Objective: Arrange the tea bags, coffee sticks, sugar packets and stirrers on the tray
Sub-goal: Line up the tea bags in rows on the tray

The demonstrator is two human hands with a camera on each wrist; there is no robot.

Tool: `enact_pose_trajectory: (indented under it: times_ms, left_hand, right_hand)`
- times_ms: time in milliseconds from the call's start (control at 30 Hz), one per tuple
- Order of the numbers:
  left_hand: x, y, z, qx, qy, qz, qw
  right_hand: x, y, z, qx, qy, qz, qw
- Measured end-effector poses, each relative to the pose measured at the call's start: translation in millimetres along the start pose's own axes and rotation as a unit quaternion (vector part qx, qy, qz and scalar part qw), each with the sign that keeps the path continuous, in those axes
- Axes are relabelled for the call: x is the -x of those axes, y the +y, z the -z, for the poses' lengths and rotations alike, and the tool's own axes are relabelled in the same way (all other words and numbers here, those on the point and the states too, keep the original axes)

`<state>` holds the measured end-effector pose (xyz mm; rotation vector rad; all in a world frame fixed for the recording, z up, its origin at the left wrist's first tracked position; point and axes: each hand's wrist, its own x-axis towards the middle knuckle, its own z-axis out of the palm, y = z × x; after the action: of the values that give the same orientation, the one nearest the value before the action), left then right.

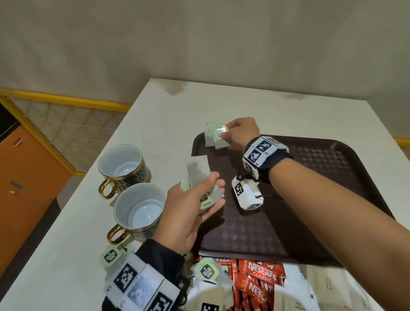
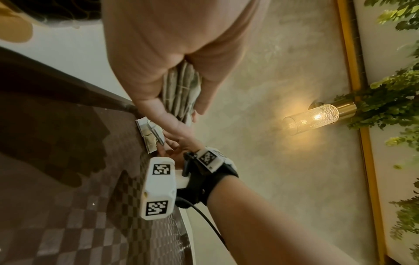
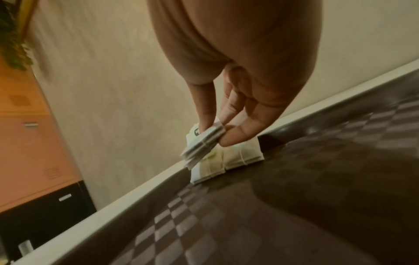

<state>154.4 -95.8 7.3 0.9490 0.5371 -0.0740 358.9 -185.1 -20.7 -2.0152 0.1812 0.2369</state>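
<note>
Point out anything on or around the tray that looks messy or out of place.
The tea bags at the tray's far left corner overlap crookedly, one over the rim. Coffee sticks and packets lie jumbled off the near edge. A stain marks the table's far edge.

Two gold-handled cups (image 1: 123, 169) (image 1: 140, 212) are standing side by side on the white table (image 1: 67, 250) to your left. Beyond it an orange cabinet (image 1: 19, 183) is sitting, and a wall lamp (image 2: 317, 116) is glowing beside green foliage (image 2: 396, 100).

Black wristbands (image 1: 270, 161) with white marker blocks
</note>
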Motion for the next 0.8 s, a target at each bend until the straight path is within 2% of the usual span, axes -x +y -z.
enact_pose_trajectory:
  times_ms: [100,300,633,800]
  left_hand:
    - [0,-1,-1,0.001,-0.005,0.002,1.0]
    - [-3,-3,-3,-0.01,-0.005,0.009,1.0]
    - [-5,-4,-1,-0.011,-0.015,0.023,1.0]
    - [-6,-3,0,-0.014,-0.023,0.032,0.999]
  right_hand:
    - [-5,-1,-9,0.028,0.019,-0.002,0.999]
    - [-11,4,-12,0.084,0.028,0.04,0.995]
    - [-16,10,27,-0.006,-0.059,-0.006,0.998]
    - [-18,13,24,0.107,-0.035,0.023,0.993]
